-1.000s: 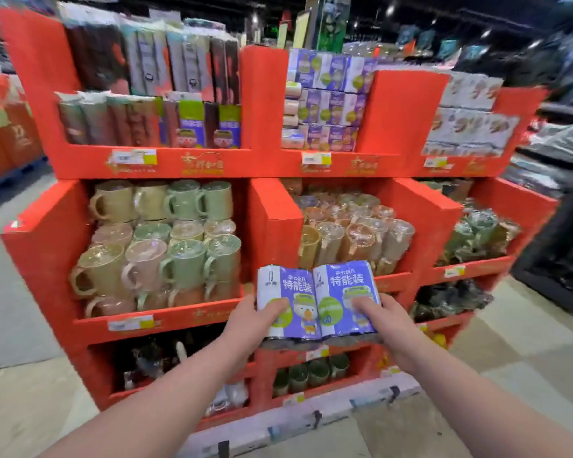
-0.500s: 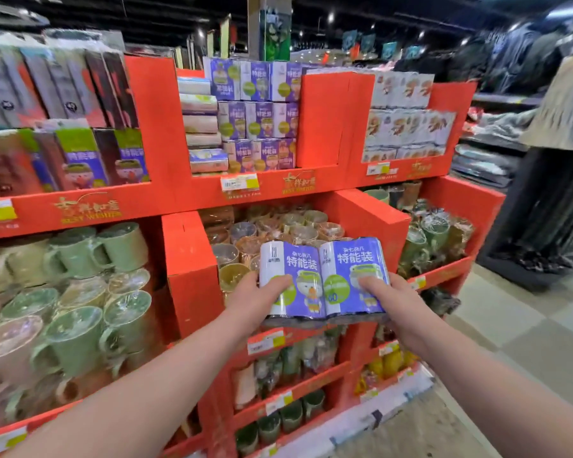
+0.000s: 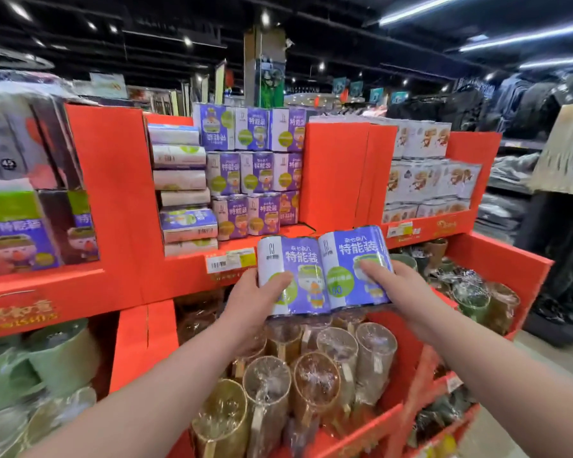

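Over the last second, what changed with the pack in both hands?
The purple-and-white wrapped twin-roll pack has been lifted up to the front edge of the upper red cardboard shelf, nearer the matching stacked packs. Left hand and right hand keep gripping its ends.

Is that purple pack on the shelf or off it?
Off it: left hand and right hand hold the purple pack in front of the red shelf, above the wrapped cups.

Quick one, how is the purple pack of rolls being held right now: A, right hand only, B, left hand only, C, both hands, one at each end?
C: the left hand grips the left end of the purple pack of rolls and the right hand grips its right end.
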### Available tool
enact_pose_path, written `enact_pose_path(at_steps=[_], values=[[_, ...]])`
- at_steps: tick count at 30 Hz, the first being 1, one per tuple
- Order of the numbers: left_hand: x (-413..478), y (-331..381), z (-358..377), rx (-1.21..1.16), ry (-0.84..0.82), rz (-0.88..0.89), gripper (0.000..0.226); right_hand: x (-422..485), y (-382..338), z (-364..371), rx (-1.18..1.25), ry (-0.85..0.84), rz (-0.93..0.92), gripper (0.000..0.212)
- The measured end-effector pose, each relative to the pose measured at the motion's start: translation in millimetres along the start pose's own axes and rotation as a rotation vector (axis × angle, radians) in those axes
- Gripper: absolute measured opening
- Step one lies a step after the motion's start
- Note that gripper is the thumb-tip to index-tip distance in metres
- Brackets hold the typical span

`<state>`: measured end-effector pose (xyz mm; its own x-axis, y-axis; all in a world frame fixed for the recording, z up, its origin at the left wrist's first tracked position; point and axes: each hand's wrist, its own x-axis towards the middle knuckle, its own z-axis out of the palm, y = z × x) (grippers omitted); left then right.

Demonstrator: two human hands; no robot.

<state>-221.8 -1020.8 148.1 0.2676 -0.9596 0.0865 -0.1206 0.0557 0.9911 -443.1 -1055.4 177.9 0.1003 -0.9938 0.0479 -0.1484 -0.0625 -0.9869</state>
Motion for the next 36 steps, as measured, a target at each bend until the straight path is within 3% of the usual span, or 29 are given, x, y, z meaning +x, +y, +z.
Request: enact_pose_path(at_steps=[3, 9, 16, 18, 23, 29, 36], values=[[25.8, 8.9, -6.4, 0.001, 0.027, 0.023, 0.016, 39.1, -12.5, 11.6, -0.025, 0.002, -0.036, 0.026], [79.0, 23.4, -17.8, -0.009, 0.157, 0.07, 0.034, 132.9, -34.9, 28.4, -0.073, -0.041, -0.141, 0.021], [140.3, 35.5, -18.6, -0.003, 0.345, 0.124, 0.025, 242.9, -43.3, 31.9, -0.273, -0.019, -0.212, 0.03], [152.0, 34.1, -17.8, -0.033, 0.363, 0.141, 0.019, 267.4, -41.0, 35.7, -0.339, -0.013, -0.194, 0.038], [183.9, 22.9, -14.3, -0.011, 0.464, 0.144, 0.035, 328.8, -35.8, 53.9, -0.495, -0.04, -0.121, 0.058], [195.4, 12.6, -18.7, -0.048, 0.558, 0.137, 0.03, 368.9, -23.6, 80.7, -0.661, -0.084, -0.075, 0.063], [198.5, 9.0, -23.5, -0.094, 0.524, 0.121, 0.042, 378.2, -20.2, 89.8, -0.792, -0.024, -0.055, 0.081]])
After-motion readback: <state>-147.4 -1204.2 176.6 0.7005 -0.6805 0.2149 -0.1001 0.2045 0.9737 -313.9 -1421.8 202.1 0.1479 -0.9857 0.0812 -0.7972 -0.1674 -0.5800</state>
